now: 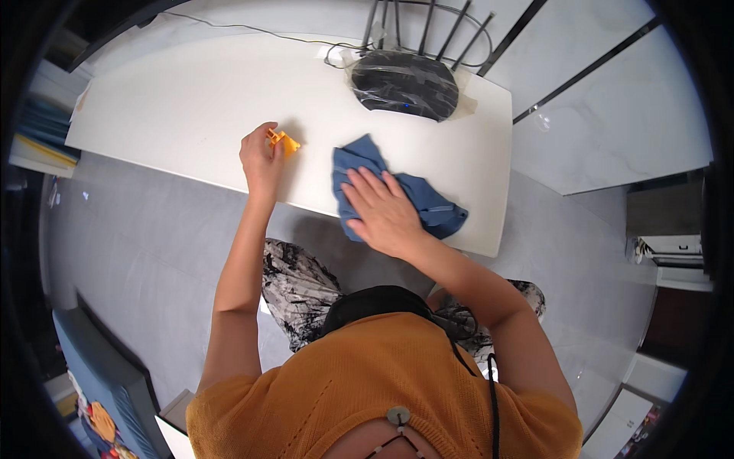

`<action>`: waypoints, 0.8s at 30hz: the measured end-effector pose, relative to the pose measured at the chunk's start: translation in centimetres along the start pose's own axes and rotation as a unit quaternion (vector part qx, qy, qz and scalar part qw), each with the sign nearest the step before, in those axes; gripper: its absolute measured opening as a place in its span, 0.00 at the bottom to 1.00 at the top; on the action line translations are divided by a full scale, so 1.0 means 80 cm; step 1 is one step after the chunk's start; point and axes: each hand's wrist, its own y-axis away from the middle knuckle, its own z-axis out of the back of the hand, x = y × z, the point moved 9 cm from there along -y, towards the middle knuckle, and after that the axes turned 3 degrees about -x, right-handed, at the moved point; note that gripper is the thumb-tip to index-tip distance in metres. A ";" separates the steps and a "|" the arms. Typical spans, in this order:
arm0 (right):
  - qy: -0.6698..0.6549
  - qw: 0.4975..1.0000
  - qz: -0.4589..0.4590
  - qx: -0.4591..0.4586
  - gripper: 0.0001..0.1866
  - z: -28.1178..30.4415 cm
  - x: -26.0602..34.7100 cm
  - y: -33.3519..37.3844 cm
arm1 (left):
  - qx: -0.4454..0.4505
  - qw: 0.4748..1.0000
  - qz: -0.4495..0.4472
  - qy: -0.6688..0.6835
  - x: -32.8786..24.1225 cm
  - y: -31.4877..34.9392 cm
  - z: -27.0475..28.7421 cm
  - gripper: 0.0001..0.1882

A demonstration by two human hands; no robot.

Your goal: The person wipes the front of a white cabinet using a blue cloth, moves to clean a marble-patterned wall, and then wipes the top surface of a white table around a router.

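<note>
Under my right hand [382, 210] lies a crumpled blue cloth [357, 158] on the white table [206, 99]. The palm rests flat on it with the fingers stretched out. To the left, my left hand [260, 161] pinches a small yellow-orange plastic piece [287, 144] between thumb and fingers, just over the tabletop. The piece has an irregular shape, and my fingers hide part of it, so its exact kind does not show.
A black router [405, 83] with several upright antennas and clear plastic wrap stands at the table's back right. A thin cable [252, 29] runs along the wall behind. The table's front edge is close to my legs. A blue padded seat [107, 382] stands at lower left.
</note>
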 end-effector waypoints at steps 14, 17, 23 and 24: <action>0.050 0.994 -0.018 0.093 0.36 0.057 -0.097 0.158 | 0.008 1.000 0.010 0.003 0.012 0.001 0.003 0.21; 0.028 0.995 -0.024 0.096 0.34 0.068 -0.101 0.160 | 0.002 1.000 -0.012 0.001 0.005 0.000 0.006 0.22; 0.021 0.997 -0.022 0.072 0.31 0.061 -0.087 0.116 | -0.030 0.998 -0.056 -0.010 -0.007 0.005 0.018 0.22; 0.018 0.997 -0.018 0.069 0.30 0.060 -0.086 0.112 | -0.030 0.998 -0.060 -0.017 -0.009 0.006 0.020 0.22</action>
